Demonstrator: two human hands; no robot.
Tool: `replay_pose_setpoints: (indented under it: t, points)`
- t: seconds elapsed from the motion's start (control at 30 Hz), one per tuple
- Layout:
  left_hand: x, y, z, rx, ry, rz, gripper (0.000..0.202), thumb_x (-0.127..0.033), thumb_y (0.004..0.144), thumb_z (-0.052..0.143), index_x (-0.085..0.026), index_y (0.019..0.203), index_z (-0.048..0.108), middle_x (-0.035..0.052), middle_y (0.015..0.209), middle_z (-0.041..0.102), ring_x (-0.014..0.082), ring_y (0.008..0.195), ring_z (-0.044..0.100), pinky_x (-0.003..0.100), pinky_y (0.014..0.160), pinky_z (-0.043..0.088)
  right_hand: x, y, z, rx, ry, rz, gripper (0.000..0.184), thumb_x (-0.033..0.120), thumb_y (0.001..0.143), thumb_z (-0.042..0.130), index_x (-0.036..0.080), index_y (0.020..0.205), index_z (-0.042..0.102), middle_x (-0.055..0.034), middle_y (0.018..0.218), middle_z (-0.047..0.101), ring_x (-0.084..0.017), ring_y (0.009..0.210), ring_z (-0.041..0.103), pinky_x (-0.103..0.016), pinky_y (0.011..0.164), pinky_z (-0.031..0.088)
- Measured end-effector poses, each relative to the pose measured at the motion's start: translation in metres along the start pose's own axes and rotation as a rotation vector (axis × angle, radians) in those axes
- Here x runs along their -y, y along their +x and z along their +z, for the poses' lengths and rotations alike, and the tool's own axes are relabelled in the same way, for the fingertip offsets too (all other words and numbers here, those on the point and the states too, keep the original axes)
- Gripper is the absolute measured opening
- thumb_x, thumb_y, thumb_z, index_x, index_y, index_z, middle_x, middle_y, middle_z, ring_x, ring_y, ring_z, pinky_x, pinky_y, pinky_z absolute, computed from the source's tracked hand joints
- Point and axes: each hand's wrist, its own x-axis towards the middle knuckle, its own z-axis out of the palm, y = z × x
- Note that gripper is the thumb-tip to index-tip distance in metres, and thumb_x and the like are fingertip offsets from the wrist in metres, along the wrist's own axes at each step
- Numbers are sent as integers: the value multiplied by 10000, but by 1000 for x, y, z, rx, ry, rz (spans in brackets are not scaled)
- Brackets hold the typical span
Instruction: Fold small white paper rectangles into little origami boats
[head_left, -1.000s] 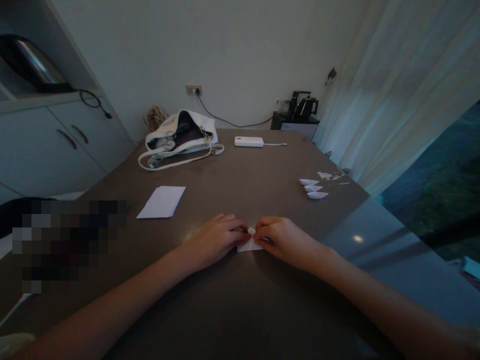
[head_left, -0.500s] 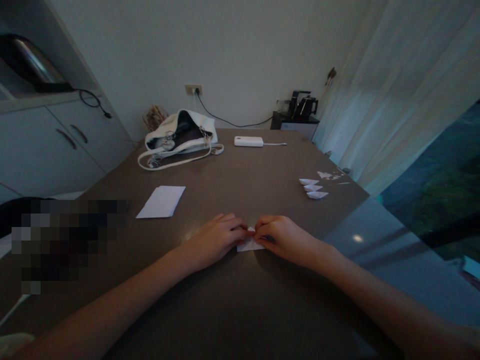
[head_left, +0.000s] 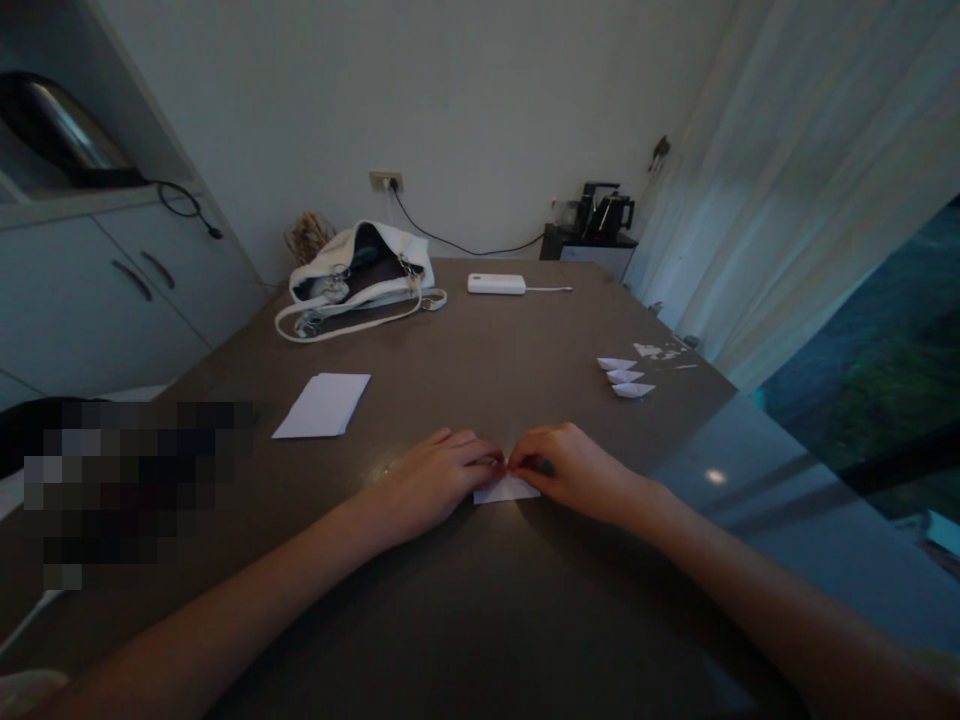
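Note:
A small folded piece of white paper (head_left: 506, 490) lies on the brown table in front of me, its upper part hidden by my fingers. My left hand (head_left: 439, 475) comes in from the left, fingers bent and fingertips pressed on the paper's top. From the right, my right hand (head_left: 574, 468) pinches the paper with thumb and forefinger, and the fingertips of both hands nearly meet. A stack of white paper sheets (head_left: 322, 406) sits to the left. On the right stand three folded paper boats (head_left: 625, 377) in a row.
White paper scraps (head_left: 660, 351) lie near the table's right edge. Toward the back are a white handbag (head_left: 364, 270) with its strap and a white power bank (head_left: 496, 285) with a short cable. Black kettles (head_left: 607, 212) stand beyond the far edge, and a curtain (head_left: 757, 200) hangs at right.
My right hand has shifted slightly up at the paper, uncovering more of its lower right edge. The left hand stays nearly in place.

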Motion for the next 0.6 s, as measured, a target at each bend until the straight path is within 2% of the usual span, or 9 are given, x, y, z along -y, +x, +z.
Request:
replay_pose_setpoints:
  t: [0.13,0.4,0.6]
  points:
    - [0,1,-1,-7,4,11,222,-150,931,455,-189,1071,622,55,1170,610,215,1000,522,338,789,389,-1,1,2,-38,-68,-2,138,111,815,577,147,878,695,-46,792,674,-150,743,590,-238,684,423]
    - [1,1,0,-10,56,-27,223,-230,937,459,-248,1060,644,58,910,572,196,842,495,306,688,360,4,-1,1,-12,-170,-27,186,136,857,539,157,968,687,-66,890,645,-162,832,571,-259,755,430]
    - [0,2,-1,8,37,-38,178,-189,909,502,-230,994,653,49,894,560,191,820,488,303,690,360,22,-1,5,63,-454,3,179,107,867,505,137,908,676,-81,899,647,-216,862,555,-317,745,424]
